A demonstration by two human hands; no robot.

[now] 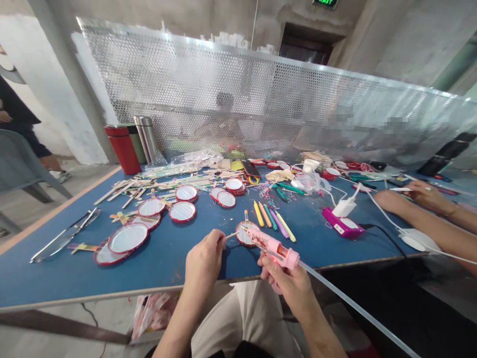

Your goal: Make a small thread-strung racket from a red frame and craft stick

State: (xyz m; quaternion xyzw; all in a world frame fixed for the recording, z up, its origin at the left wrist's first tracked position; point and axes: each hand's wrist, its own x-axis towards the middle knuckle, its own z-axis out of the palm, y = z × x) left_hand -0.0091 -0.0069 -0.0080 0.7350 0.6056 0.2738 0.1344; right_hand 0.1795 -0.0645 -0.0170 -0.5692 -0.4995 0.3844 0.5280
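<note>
Pink glue gun (271,243) over a red-rimmed disc (242,239) at a crowded blue table (164,271)

The right hand (285,276) is wrapped around the glue gun's handle, and a long, translucent glue stick (350,298) juts from its rear toward the lower right. The left hand (206,253) pinches a thin stick (231,235) whose tip lies close to the nozzle; whether they touch cannot be told. Just below the nozzle, near the table's front edge, is the disc, pale and round, partly covered by the gun.

Right behind the gun, slim coloured sticks (274,221) lie side by side, smooth and cylindrical. To their right, a glossy purple power strip (342,223) holds a white plug (346,206), its cord trailing across the tabletop. Past it, another person's forearm (413,204) rests on the table.

Left of the hands, more red-rimmed discs (128,237) lie flat, some overlapping, with clear-lensed glasses (69,236) beyond them. Farther back, flat wooden sticks (122,191) are strewn beside crinkled clear plastic (201,159), and green-handled pliers (280,193) lie among tangled coloured loops (264,194).

A red bottle (122,149) and a brushed-steel flask (145,139) stand at the back left, before a shiny perforated metal screen (186,74) that closes off the far side.
</note>
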